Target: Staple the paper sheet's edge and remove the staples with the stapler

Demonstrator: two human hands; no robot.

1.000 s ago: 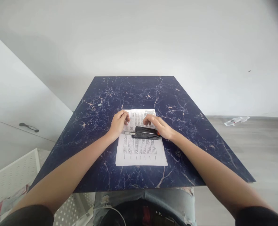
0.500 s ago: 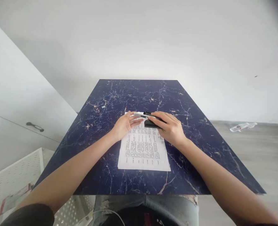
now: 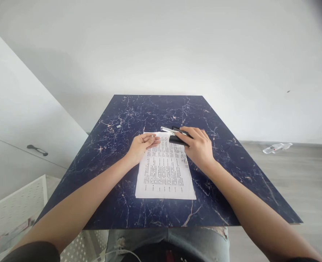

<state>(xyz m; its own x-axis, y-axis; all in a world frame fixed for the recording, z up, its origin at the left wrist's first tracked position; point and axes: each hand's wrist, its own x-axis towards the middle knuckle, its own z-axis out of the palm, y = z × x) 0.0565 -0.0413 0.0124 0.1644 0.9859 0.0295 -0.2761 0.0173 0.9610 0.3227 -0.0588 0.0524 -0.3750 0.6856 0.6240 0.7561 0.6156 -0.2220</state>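
Note:
A printed sheet of paper [image 3: 165, 171] lies in the middle of the dark blue marble-patterned table [image 3: 139, 112]. My left hand [image 3: 141, 145] rests flat on the paper's top left corner, fingers stretched out. My right hand [image 3: 197, 146] is closed round a black stapler [image 3: 177, 136] at the paper's top right edge. The stapler's metal front sticks out to the left, just past the far edge of the sheet.
A tiny pale scrap [image 3: 119, 126] lies on the table at the far left. A white cabinet with a dark handle [image 3: 37, 150] stands to the left, a white perforated panel [image 3: 11, 214] below it. A clear plastic wrapper [image 3: 277, 147] lies on the grey floor at right.
My right hand picked the stapler up from the middle of the sheet and carried it to the paper's top edge. My left hand uncurled and laid flat on the top left corner.

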